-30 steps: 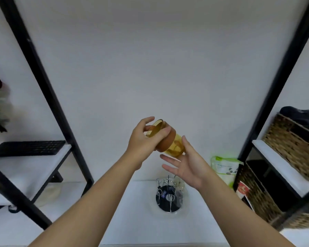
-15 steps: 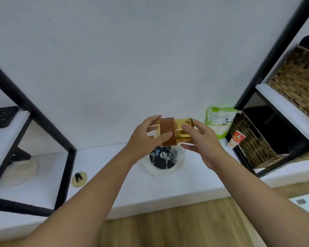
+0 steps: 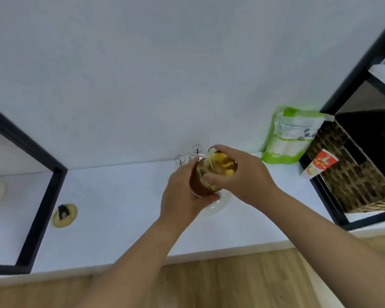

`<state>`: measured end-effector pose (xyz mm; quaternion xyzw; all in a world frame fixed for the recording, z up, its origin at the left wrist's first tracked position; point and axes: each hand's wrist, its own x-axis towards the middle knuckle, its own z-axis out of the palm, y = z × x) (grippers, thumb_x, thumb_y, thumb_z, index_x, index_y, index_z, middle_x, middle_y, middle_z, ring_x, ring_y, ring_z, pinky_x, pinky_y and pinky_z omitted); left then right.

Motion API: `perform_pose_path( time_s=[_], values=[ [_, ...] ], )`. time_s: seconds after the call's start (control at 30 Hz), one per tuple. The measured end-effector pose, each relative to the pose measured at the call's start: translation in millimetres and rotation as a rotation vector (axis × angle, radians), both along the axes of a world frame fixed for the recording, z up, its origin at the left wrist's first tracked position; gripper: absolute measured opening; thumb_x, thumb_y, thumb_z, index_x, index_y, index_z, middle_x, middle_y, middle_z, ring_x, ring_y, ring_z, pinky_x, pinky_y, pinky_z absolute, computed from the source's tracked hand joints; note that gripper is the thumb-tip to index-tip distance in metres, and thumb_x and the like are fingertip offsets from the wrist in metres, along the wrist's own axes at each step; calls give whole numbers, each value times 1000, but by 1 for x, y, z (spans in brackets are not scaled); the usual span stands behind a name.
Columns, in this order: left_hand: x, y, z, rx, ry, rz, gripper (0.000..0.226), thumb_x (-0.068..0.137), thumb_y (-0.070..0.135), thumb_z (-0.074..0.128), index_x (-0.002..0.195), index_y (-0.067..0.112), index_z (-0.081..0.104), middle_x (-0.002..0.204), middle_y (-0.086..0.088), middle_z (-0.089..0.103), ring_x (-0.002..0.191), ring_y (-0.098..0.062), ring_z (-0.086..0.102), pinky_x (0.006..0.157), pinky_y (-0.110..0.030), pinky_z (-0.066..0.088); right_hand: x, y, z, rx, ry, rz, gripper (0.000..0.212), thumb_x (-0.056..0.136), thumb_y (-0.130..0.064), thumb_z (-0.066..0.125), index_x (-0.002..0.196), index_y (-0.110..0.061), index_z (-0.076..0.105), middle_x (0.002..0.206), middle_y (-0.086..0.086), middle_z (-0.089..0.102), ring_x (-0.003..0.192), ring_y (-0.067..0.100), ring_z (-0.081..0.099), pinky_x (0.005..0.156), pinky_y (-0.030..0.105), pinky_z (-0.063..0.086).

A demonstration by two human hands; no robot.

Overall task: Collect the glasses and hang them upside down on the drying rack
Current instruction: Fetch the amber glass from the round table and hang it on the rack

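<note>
An amber glass (image 3: 211, 174) with a brown sleeve is held bottom-up between both hands. My left hand (image 3: 183, 192) wraps its lower left side. My right hand (image 3: 242, 174) grips its upper right side. The glass sits right over the drying rack (image 3: 188, 155), whose looped wire arms stick up behind my left hand. The rack's round clear base (image 3: 220, 205) shows below the hands; the rest of it is hidden.
A white shelf (image 3: 131, 207) carries the rack. A green-and-white pouch (image 3: 291, 136) leans on the wall at right, beside a red-and-white tube (image 3: 319, 166) and a wicker basket (image 3: 351, 172). A round yellow holder (image 3: 65, 215) lies by a black frame post (image 3: 42, 216) at left.
Both hands carried the glass down from chest height and turned it bottom-up over the rack. The view tilted down toward the shelf.
</note>
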<state>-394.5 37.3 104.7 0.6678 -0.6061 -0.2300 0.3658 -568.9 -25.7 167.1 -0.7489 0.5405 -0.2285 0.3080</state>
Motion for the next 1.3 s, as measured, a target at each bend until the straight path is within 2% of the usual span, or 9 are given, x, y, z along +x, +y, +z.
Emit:
perform_pose_path(
  time_s=[0.13,0.27,0.37,0.5,0.73,0.97,1.07,1.2,1.3],
  values=[
    [-13,-4,-38,-25,55,122,99,57,67,89,142,49,42,128,33,56,118,2,54,88,-16,48,6,-14,-26,-90,109,88,80,71,-61,80,145,-45,55,118,-12,70,106,15,65,82,28,44],
    [-21,-8,-64,-56,89,179,93,58,68,89,137,46,45,126,27,61,115,-2,59,88,-28,57,8,-22,-43,-106,164,150,83,72,-60,79,149,-41,54,120,-8,69,110,16,64,86,31,47],
    [-24,-9,-76,-92,135,204,88,59,68,88,134,47,47,124,27,63,113,-5,63,87,-32,59,11,-27,-52,-108,183,194,84,74,-61,78,151,-41,51,111,-8,63,104,16,62,83,30,47],
    [-23,-7,-80,-120,201,226,88,59,67,88,135,50,46,125,29,63,114,-4,64,87,-23,58,14,-31,-52,-120,204,219,83,75,-63,76,151,-43,50,108,-7,62,100,16,61,83,32,51],
    [-24,1,-83,-127,254,230,91,64,61,92,141,41,48,127,25,65,115,-3,65,89,-16,55,16,-24,-51,-122,218,235,86,73,-71,69,152,-47,47,111,-13,60,102,12,59,85,33,53],
    [-23,5,-92,-116,273,223,87,67,61,89,142,36,51,124,22,68,113,-4,68,90,-21,57,17,-20,-59,-121,255,253,94,68,-80,59,154,-47,43,122,-15,62,112,12,58,88,32,51],
    [-23,7,-98,-111,305,234,86,67,58,89,142,38,51,125,22,69,115,-4,67,91,-21,56,19,-19,-64,-121,278,261,95,68,-81,61,154,-45,41,123,-14,63,118,14,54,91,33,49],
    [-23,7,-104,-123,313,249,85,66,57,88,141,36,54,122,22,70,112,-3,68,88,-13,52,19,-17,-70,-131,292,254,97,68,-82,63,154,-43,41,124,-13,64,120,13,47,89,30,42],
    [-24,9,-111,-122,330,242,84,69,57,87,142,34,54,124,19,71,115,-4,67,91,-13,52,17,-16,-73,-135,317,278,101,68,-82,69,156,-40,41,122,-13,64,121,12,44,95,31,41]
  ],
)
